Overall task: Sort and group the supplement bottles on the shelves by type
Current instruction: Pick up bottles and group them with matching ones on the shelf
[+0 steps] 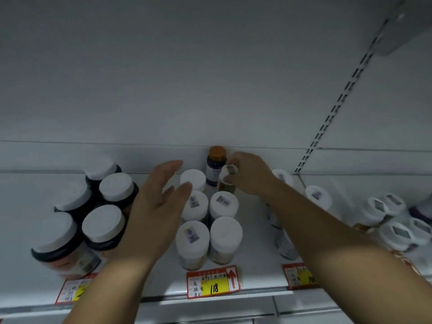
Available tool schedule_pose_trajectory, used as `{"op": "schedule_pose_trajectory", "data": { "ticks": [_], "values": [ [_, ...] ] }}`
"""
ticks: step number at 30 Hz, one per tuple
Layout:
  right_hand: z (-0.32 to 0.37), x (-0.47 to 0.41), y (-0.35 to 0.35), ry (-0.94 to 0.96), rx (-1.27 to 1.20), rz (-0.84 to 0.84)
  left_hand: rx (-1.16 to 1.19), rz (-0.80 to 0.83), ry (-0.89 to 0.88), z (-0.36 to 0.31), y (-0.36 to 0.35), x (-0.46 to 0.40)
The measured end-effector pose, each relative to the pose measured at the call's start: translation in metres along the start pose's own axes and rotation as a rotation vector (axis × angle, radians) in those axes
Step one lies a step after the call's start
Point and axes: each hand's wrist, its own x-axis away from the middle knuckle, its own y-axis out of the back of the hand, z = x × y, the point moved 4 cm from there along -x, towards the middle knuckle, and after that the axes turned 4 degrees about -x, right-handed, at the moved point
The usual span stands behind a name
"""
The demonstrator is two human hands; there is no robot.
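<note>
Only "118" reads on the price tag [213,282]; right hand [251,174] grips a white-capped bottle [228,177], left hand [154,206] spread wide.

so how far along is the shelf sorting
Partly done, it seems. The dark jars with white lids already stand grouped at left, and white-capped bottles form neat rows above the 118 price tag. The right hand is gripping a small bottle beside the lone orange-capped bottle; the left hand is open. The right-side bottles look looser and may need sorting.
</note>
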Motion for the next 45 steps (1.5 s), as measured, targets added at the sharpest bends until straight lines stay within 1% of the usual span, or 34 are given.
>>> {"op": "schedule_pose_trajectory", "data": {
  "ticks": [1, 2, 4, 5, 6, 8, 9, 12, 17, 22, 24, 26, 27, 28, 30, 31, 32, 35, 37, 39, 43, 44, 45],
  "values": [
    [0.000, 0.002, 0.010, -0.014, -0.018, -0.055, -0.006, 0.026, -0.018, -0.003, -0.002, 0.000],
    [-0.002, 0.005, 0.024, -0.039, -0.090, -0.106, -0.014, 0.057, -0.032, -0.007, -0.005, 0.000],
    [-0.005, 0.021, 0.055, -0.091, -0.410, -0.139, -0.048, 0.145, -0.039, -0.014, -0.015, -0.001],
    [-0.005, 0.033, 0.070, -0.086, -0.593, -0.120, -0.087, 0.202, -0.042, -0.019, -0.025, -0.001],
    [-0.004, 0.045, 0.082, -0.060, -0.718, -0.081, -0.135, 0.257, -0.059, -0.025, -0.038, -0.001],
    [-0.004, 0.070, 0.102, 0.011, -0.818, -0.005, -0.155, 0.349, -0.089, -0.041, -0.067, 0.002],
    [-0.007, 0.081, 0.112, 0.043, -0.840, 0.005, -0.139, 0.386, -0.117, -0.050, -0.083, 0.004],
    [-0.032, 0.107, 0.143, 0.084, -0.860, -0.018, -0.130, 0.407, -0.191, -0.070, -0.126, 0.011],
    [-0.105, 0.141, 0.197, 0.075, -0.781, -0.012, -0.098, 0.396, -0.174, -0.087, -0.211, 0.028],
    [-0.179, 0.161, 0.253, 0.086, -0.725, -0.078, -0.074, 0.397, -0.185, -0.107, -0.306, 0.036],
    [-0.198, 0.162, 0.267, 0.106, -0.714, -0.088, -0.102, 0.409, -0.219, -0.115, -0.328, 0.036],
    [-0.209, 0.157, 0.274, 0.127, -0.745, -0.100, -0.068, 0.393, -0.227, -0.117, -0.338, 0.033],
    [-0.215, 0.150, 0.276, 0.135, -0.744, -0.124, -0.039, 0.342, -0.206, -0.118, -0.338, 0.030],
    [-0.221, 0.140, 0.276, 0.136, -0.691, -0.167, -0.020, 0.261, -0.171, -0.117, -0.333, 0.025],
    [-0.228, 0.115, 0.269, 0.127, -0.449, -0.222, -0.034, 0.074, -0.111, -0.113, -0.316, 0.017],
    [-0.230, 0.103, 0.260, 0.122, -0.341, -0.195, -0.049, 0.020, -0.099, -0.110, -0.308, 0.016],
    [-0.231, 0.092, 0.247, 0.119, -0.269, -0.133, -0.069, 0.000, -0.092, -0.108, -0.302, 0.017],
    [-0.234, 0.069, 0.202, 0.139, -0.168, 0.091, -0.172, 0.002, -0.072, -0.101, -0.292, 0.028],
    [-0.239, 0.060, 0.177, 0.155, -0.075, 0.193, -0.214, 0.002, -0.034, -0.094, -0.284, 0.033],
    [-0.243, 0.058, 0.161, 0.157, -0.010, 0.224, -0.235, -0.001, 0.011, -0.086, -0.273, 0.037],
    [-0.252, 0.053, 0.157, 0.093, 0.002, 0.258, -0.274, -0.042, 0.068, -0.073, -0.241, 0.042],
    [-0.247, 0.051, 0.159, 0.095, 0.010, 0.247, -0.263, -0.053, 0.069, -0.070, -0.232, 0.043],
    [-0.235, 0.046, 0.161, 0.116, -0.013, 0.188, -0.248, -0.069, 0.072, -0.068, -0.223, 0.044]
  ]
}}
